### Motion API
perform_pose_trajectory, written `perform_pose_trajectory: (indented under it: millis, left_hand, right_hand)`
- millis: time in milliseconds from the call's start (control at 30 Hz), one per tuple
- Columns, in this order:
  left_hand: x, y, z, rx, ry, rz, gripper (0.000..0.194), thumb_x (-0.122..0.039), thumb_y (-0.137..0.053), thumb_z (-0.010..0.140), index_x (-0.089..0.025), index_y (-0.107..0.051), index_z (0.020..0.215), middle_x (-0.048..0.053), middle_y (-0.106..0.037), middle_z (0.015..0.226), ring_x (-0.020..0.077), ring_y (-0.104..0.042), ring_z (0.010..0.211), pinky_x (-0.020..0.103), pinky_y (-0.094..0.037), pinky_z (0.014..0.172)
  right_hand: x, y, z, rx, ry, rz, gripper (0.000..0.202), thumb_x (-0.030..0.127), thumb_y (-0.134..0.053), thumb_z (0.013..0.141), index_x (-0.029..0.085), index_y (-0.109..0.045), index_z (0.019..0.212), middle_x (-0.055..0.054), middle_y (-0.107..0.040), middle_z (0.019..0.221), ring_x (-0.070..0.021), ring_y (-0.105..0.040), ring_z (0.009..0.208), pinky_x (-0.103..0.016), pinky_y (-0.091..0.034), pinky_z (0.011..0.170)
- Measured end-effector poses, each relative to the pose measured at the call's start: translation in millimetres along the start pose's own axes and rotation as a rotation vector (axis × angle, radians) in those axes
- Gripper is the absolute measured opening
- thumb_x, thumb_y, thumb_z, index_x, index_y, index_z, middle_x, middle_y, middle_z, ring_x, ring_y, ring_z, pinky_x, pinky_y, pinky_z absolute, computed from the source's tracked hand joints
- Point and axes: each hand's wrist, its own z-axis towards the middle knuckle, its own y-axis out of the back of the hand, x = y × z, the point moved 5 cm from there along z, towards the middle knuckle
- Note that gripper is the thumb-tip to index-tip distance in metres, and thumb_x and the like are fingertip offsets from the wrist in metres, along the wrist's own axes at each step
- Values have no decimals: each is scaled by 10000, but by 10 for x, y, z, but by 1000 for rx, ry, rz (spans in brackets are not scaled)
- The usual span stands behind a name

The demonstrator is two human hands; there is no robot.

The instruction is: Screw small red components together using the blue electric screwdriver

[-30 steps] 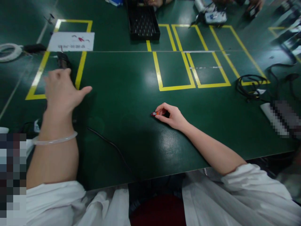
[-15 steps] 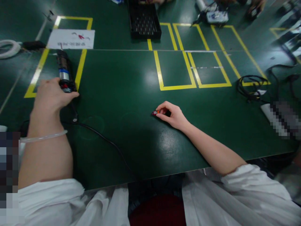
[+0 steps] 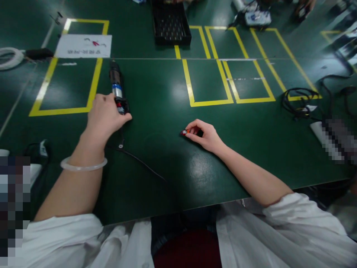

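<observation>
My left hand (image 3: 107,115) is wrapped round the lower end of a dark cylindrical tool (image 3: 116,83) with a blue and silver band. The tool points away from me, just right of the left yellow taped frame, and a black cable (image 3: 143,163) trails from its near end. Near the table's middle, my right hand (image 3: 202,134) pinches a small red and orange piece (image 3: 184,132) between thumb and fingertips, close to the green surface.
A white sign (image 3: 83,46) lies across the left taped frame (image 3: 63,111). A black tray (image 3: 172,29) stands at the far side. Coiled black cable (image 3: 298,102) lies at the right. Parts of other people show at the far edge.
My left hand has moved right with the tool, out of the left taped frame, and the cable has shifted with it. My right hand has hardly moved.
</observation>
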Motion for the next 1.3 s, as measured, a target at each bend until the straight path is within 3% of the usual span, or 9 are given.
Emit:
perform_pose_trajectory:
  millis: [67,200,367,500,767,900,1300]
  left_hand:
    - [-324,57,-94,7,36,11,662,-449,-695,890,-61,-487,1385,217,-512,1337,418,-543,1234,573,-531,1020]
    - [-863,33,-256,-16,-83,-49,686,-389,-741,835,-124,-501,1420,191,-540,1320,388,-566,1203,511,-547,998]
    - [-1328,-82,-494,-22,-245,-103,716,-377,-719,847,-116,-466,1465,187,-555,1328,366,-570,1205,465,-552,979]
    - [-1576,-125,-658,-32,-381,-154,719,-355,-699,862,-121,-446,1493,184,-568,1324,351,-581,1194,441,-559,963]
    - [-1700,-141,-755,-33,-459,-181,699,-344,-670,874,-114,-444,1494,186,-568,1336,346,-589,1170,448,-565,953]
    - [-1690,-142,-750,-29,-451,-178,696,-343,-665,875,-130,-439,1497,183,-566,1339,347,-593,1166,454,-561,954]
    - [-1724,-146,-748,-52,-424,-159,659,-412,-623,929,-106,-457,1487,190,-571,1337,345,-597,1155,432,-558,920]
  right_hand:
    - [1,6,1,-7,8,-10,143,306,-698,917,197,-669,1005,-24,-678,887,-149,-623,760,-298,-513,702]
    - [10,11,2,-25,33,-25,141,307,-699,917,198,-662,998,-36,-665,924,-157,-632,796,-300,-520,708]
    - [21,6,-4,-59,65,-15,140,291,-690,925,203,-642,1024,-24,-658,906,-149,-628,775,-295,-518,706]
    - [48,25,-11,-100,116,-48,114,296,-678,939,213,-626,997,-19,-636,896,-153,-610,768,-303,-520,720]
    - [78,-33,-34,3,151,-178,33,230,-665,938,216,-641,921,-41,-616,930,-187,-614,855,-320,-520,770]
    - [105,-16,-41,4,157,-197,23,207,-654,934,218,-666,950,-54,-627,962,-198,-626,905,-325,-527,793]
    - [121,-5,-49,-70,138,-261,135,183,-547,939,214,-674,973,-37,-696,884,-171,-632,762,-308,-513,735]
